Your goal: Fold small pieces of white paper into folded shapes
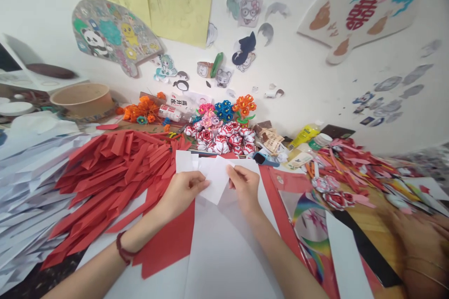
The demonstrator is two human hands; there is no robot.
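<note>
A small sheet of white paper [214,190] is held up between my two hands, over larger white sheets [228,252]. My left hand [185,192] pinches its left edge between thumb and fingers. On the other side, my right hand [244,187] grips the upper right edge in the same way. Another small white paper piece [184,161] lies just beyond my left hand. Red paper [168,247] shows under my left forearm. Past the hands stands a cluster of red-and-white paper flowers [222,139].
Folded red paper strips [119,163] and white strips [31,196] are heaped at the left. Bottles [305,136] and a smartwatch [264,159] stand or lie toward the wall. At the far right, another person's hands [417,233] rest over the wooden table [365,222].
</note>
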